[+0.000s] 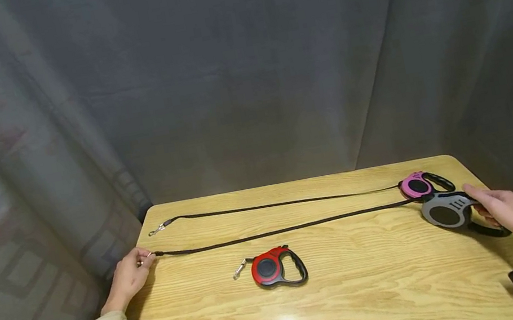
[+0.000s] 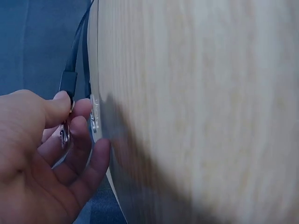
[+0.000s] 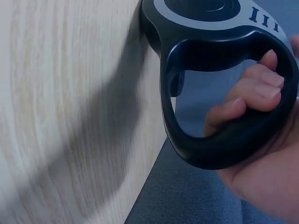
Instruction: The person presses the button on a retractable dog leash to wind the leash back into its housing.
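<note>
A grey and black retractable leash (image 1: 446, 211) lies at the right end of the wooden table (image 1: 362, 290). My right hand (image 1: 502, 211) grips its black handle (image 3: 224, 144), fingers curled through the loop. Its black cord (image 1: 279, 231) runs left across the table to a metal clip (image 2: 65, 133), which my left hand (image 1: 129, 274) pinches between thumb and fingers at the table's left edge. A pink leash (image 1: 421, 185) sits just behind the grey one, its cord (image 1: 274, 204) stretched to a clip (image 1: 157, 230) at the far left. A red leash (image 1: 275, 267) lies wound up in the middle.
Grey curtains (image 1: 241, 71) hang close behind and around the table. The table's left edge (image 2: 96, 116) is beside my left hand, and its right edge (image 3: 154, 140) is under the grey leash's handle.
</note>
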`<state>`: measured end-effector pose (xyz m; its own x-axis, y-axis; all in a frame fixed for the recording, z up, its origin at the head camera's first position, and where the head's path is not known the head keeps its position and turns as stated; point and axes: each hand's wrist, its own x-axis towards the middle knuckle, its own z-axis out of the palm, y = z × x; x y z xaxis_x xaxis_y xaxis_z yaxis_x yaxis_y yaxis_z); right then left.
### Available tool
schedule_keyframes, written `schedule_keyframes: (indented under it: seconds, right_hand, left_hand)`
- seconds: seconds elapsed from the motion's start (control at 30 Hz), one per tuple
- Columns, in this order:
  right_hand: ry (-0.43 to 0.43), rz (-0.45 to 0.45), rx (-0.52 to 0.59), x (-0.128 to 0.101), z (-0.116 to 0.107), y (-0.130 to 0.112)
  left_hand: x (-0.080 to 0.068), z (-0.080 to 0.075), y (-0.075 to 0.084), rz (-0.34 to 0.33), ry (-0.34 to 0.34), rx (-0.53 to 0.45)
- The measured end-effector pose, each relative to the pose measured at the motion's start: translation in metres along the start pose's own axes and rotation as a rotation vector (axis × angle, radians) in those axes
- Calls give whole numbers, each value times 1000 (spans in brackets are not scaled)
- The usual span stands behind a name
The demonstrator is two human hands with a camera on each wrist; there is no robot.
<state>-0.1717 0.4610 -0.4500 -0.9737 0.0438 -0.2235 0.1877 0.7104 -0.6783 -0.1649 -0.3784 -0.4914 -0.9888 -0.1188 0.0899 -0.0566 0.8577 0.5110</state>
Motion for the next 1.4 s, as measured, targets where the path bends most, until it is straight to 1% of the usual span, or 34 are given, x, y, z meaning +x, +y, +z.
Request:
schedule_keyframes:
  seconds: [0.13, 0.23, 0.3, 0.4, 0.53, 0.7, 0.83, 1.0, 1.17, 1.4]
  right_hand:
    - [10, 20, 5, -1, -1, 0]
    - [-4, 37, 22, -2, -3, 2]
    - [-6, 50, 43, -2, -4, 4]
    - [21, 55, 91, -2, -4, 9]
    - [62, 41, 169, -2, -4, 16]
    - [57, 26, 242, -3, -5, 23]
    - [66, 54, 239, -4, -6, 26]
    - [111, 113, 219, -5, -8, 27]
    - [139, 128, 251, -6, -6, 27]
    - [230, 131, 352, -6, -3, 31]
  left_hand:
    - [-1, -2, 0, -26, 43, 13]
    - [-2, -4, -1, -52, 88, 17]
    - [-2, -6, -1, -62, 117, 18]
    - [-1, -6, -2, -73, 153, 20]
    - [-1, -6, -3, -91, 177, 7]
    - [0, -6, -4, -116, 212, -17]
    - [-1, -7, -3, -153, 213, -38]
    - [-1, -6, -2, -182, 220, -58]
    - [-2, -6, -2, -181, 243, -65]
    - [-3, -5, -2, -157, 294, -50]
